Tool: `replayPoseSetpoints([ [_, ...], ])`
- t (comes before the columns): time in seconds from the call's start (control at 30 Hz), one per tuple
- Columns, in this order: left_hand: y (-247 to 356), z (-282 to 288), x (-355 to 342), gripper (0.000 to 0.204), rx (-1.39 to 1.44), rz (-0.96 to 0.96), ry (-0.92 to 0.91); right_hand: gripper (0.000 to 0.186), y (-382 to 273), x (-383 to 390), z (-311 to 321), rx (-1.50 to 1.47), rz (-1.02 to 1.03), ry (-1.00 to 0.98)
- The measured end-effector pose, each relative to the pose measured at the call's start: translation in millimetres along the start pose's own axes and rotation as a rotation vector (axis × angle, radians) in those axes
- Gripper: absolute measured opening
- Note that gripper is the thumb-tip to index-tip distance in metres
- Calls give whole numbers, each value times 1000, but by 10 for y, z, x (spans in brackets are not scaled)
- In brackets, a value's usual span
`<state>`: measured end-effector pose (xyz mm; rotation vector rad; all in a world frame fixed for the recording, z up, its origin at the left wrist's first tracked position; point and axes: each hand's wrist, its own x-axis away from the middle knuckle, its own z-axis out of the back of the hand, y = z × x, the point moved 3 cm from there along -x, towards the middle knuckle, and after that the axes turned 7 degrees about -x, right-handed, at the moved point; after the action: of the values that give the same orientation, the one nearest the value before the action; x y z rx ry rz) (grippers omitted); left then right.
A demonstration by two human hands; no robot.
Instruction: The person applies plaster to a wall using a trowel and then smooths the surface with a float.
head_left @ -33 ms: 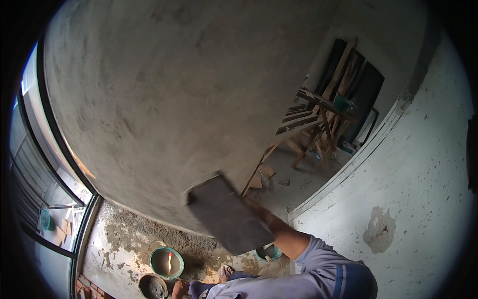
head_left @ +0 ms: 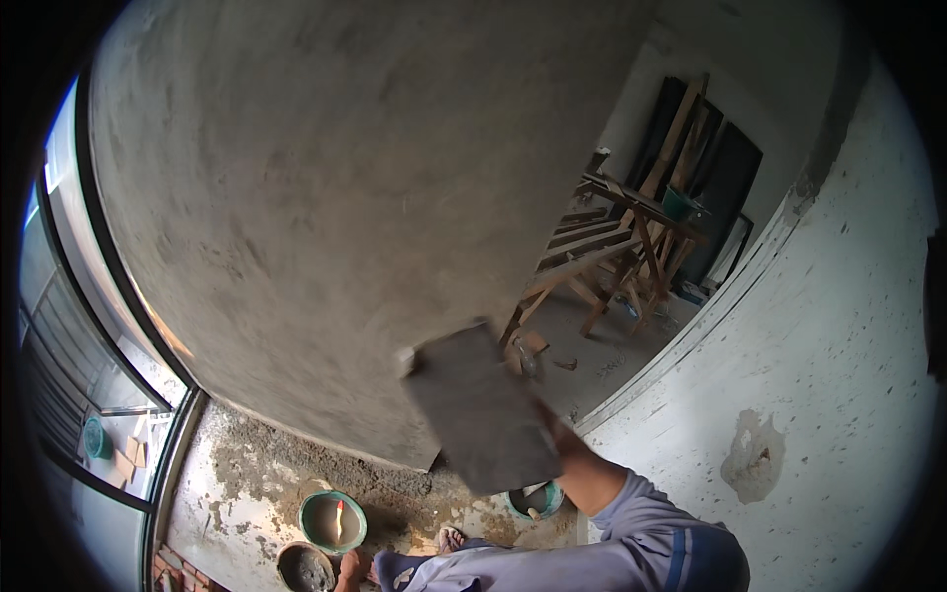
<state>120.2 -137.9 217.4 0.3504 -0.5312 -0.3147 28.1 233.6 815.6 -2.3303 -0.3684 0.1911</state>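
A dark, flat rectangular plastering float [head_left: 483, 409] is held up in front of the grey plastered wall [head_left: 326, 197], near the wall's right-hand edge. My right hand [head_left: 543, 407] grips it from behind; the board hides most of the fingers. Low in the picture, my left hand [head_left: 350, 567] hangs beside a round bucket of grey mortar [head_left: 306, 569], and its fingers are too small to make out. Just beyond that bucket stands a green basin [head_left: 305, 533] of murky water with a red-tipped pale tool [head_left: 340, 518] in it.
Another green basin [head_left: 534, 513] sits on the floor below the float. Fallen mortar [head_left: 296, 444] lines the wall's foot. Through the opening at right stand a wooden trestle [head_left: 631, 247] and dark panels [head_left: 725, 187]. A white spattered wall [head_left: 789, 365] borders my right; a glass door [head_left: 89, 316], my left.
The float has shifted right and slightly up with my right arm, uncovering the wall's lower corner. My left hand has moved a little to the left.
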Motion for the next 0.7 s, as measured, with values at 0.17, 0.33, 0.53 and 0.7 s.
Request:
replayPoseSetpoints([
  [0.17, 389, 872, -490, 48, 125, -52, 66, 61, -1034, 618, -334, 625, 690, 226],
  [0.33, 1080, 2324, -724, 53, 414, -220, 758, 54, -1608, 625, -821, 1559, 1341, 324],
  [0.53, 2171, 4890, -644, 57, 305, -403, 1250, 55, -1925, 302, -1116, 2483, 1611, 627],
  [0.7, 2583, 6074, -814, 63, 220, -555, 1574, 54, -2033, 28, -1272, 2546, 1478, 780],
])
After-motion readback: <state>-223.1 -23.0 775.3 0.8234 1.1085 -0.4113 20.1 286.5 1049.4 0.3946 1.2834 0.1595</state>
